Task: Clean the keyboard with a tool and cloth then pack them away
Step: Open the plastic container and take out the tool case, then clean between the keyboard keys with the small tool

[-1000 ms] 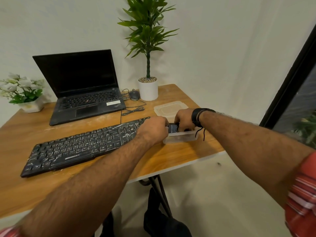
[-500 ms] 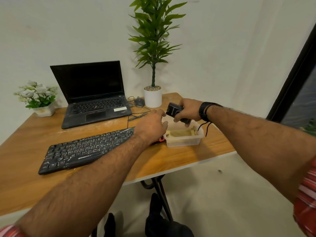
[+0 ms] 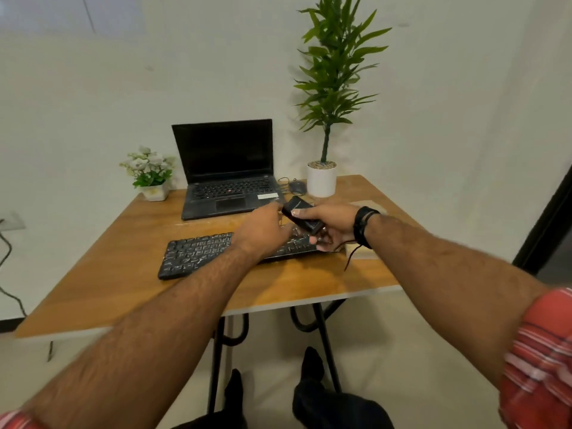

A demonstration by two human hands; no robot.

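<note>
Head view: tool held above keyboard [image 3: 216, 252].
Right hand [image 3: 331, 221] grip clamped on black tool [image 3: 301, 213], long axis tilted away-left; left hand [image 3: 266, 230], fingers loosely apart, touches its far end.

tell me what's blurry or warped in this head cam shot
Head view: the red striped sleeve at the right edge is motion-smeared; both forearms bulge wide near the lens; the brown wooden table fans outward; the black external keyboard has soft key legends; light is flat, no glare.

one head-worn view, seemingly standing, looks down at the desk [image 3: 130, 274].
</note>
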